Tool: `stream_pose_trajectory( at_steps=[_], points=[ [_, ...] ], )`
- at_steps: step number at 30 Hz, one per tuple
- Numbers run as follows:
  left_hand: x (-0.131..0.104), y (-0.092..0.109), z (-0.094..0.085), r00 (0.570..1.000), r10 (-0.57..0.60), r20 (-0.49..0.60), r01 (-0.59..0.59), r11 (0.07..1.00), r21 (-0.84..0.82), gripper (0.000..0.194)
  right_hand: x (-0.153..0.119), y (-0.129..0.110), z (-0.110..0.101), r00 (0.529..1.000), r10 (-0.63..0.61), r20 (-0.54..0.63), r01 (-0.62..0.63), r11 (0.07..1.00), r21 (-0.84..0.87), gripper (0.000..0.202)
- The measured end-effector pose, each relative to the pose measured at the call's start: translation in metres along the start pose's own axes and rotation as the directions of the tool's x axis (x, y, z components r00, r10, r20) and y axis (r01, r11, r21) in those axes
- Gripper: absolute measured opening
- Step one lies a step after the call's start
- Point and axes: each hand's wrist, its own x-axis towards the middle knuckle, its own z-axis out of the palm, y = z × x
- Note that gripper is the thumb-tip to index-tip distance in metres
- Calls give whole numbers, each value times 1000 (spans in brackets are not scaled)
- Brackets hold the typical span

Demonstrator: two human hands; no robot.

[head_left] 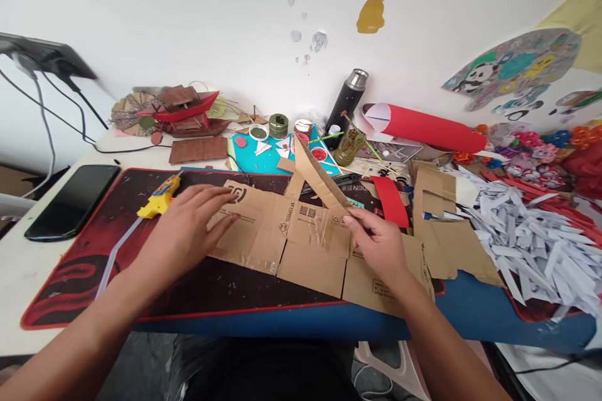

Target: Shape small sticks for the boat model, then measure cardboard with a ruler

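A flattened cardboard box (313, 266) with printed marks and creases lies across the dark red-edged mat. My right hand (380, 243) pinches the lower end of a folded cardboard strip (320, 177), which is raised at a slant above the sheet. My left hand (195, 219) hovers at the sheet's left end, fingers stretched out and apart; whether its fingertips touch the cardboard I cannot tell. Just left of that hand, a yellow hot glue gun (160, 197) lies on the mat with a glue stick (113, 257) trailing from its rear.
A black phone (73, 202) lies at the left. Along the wall stand model boats (181, 113), paint jars (278, 126), a black thermos (347, 99) and a red paper roll (430, 128). Cardboard scraps (454, 244) and a heap of white paper strips (545, 254) cover the right side.
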Motion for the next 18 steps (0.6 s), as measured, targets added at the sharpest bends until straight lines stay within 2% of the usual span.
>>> stream_pose_trajectory(
  at_steps=[4, 8, 13, 18],
  points=[
    [17, -17, -5, 981, -123, 148, 94, 977, 190, 51, 0, -4, 12, 987, -145, 73, 148, 988, -53, 24],
    [27, -28, 1, 933, -192, 304, 125, 966, 228, 49, 0, -8, 21, 952, -261, 159, 280, 954, -107, 25],
    [41, -41, 3, 922, -223, 317, 150, 960, 238, 55, 0, -8, 26, 942, -287, 176, 312, 940, -137, 26],
    [51, -51, 3, 893, -269, 361, 238, 963, 130, 55, -3, -7, 26, 943, -279, 181, 307, 940, -148, 26]
  ],
)
